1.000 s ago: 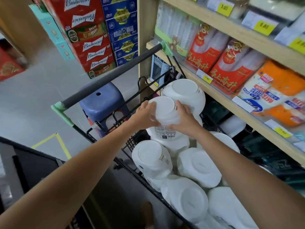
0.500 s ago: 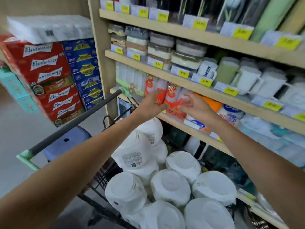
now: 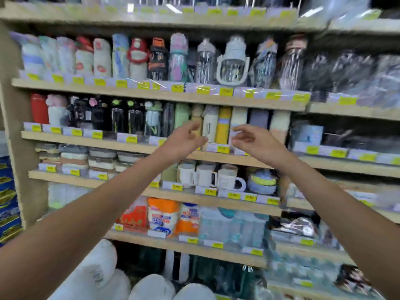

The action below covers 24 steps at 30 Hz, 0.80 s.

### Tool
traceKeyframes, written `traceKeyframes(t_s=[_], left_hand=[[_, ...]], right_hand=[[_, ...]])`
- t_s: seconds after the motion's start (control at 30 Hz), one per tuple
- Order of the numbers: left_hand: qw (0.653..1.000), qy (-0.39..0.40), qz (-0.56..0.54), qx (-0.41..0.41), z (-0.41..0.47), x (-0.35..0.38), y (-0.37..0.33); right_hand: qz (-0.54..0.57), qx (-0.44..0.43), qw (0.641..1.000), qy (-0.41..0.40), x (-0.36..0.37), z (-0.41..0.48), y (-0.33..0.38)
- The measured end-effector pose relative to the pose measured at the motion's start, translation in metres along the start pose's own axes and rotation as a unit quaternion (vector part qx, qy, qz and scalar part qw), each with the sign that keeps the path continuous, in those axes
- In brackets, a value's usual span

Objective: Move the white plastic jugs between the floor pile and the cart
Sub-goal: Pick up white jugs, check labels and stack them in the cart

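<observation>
Fingers [image 3: 191, 127]: loosely curled on both hands, spread a little, holding nothing.
Jugs: white plastic jugs [image 3: 151, 286] heaped at the bottom edge of view, well below both hands, untouched; cart out of view.
Step in hand: likely an empty-handed reach for another jug.
Doing it well: drop both hands to the nearest jug, clasp opposite sides, lift straight up, spare the neighbours.
Left hand [image 3: 184, 141]: raised before the shelf [image 3: 151, 98], arm stretched forward, palm inward.
Right hand [image 3: 255, 144]: level with it, near yet apart, palm facing it.
</observation>
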<state>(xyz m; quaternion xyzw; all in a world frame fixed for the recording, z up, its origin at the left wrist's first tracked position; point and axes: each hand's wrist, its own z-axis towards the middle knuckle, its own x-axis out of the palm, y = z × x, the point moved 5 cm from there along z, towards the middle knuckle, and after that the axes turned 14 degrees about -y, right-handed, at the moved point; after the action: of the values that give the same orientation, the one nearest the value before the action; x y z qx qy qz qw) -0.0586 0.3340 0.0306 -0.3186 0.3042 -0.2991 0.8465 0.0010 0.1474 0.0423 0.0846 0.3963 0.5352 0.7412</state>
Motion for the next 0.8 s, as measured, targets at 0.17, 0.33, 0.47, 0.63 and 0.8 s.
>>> traceKeyframes(t_s=[0.17, 0.33, 0.47, 0.63, 0.8], left_hand=[[0.999, 0.022, -0.021, 0.041, -0.025, 0.068, -0.084], [0.996, 0.034, -0.051, 0.064, -0.054, 0.133, -0.154], [0.992, 0.050, -0.106, 0.052, -0.074, 0.191, -0.193], [0.986, 0.093, -0.127, 0.044, -0.085, 0.275, -0.212], [0.976, 0.159, -0.150, 0.025, -0.102, 0.389, -0.222]], right_hand=[[-0.030, -0.004, 0.999, -0.027, -0.100, -0.024, -0.023], [0.007, 0.007, 0.997, -0.077, -0.185, -0.054, -0.043], [0.037, 0.043, 0.995, -0.085, -0.226, -0.080, -0.077], [0.037, 0.101, 0.990, -0.088, -0.274, -0.110, -0.148], [0.022, 0.162, 0.978, -0.128, -0.342, -0.135, -0.237]])
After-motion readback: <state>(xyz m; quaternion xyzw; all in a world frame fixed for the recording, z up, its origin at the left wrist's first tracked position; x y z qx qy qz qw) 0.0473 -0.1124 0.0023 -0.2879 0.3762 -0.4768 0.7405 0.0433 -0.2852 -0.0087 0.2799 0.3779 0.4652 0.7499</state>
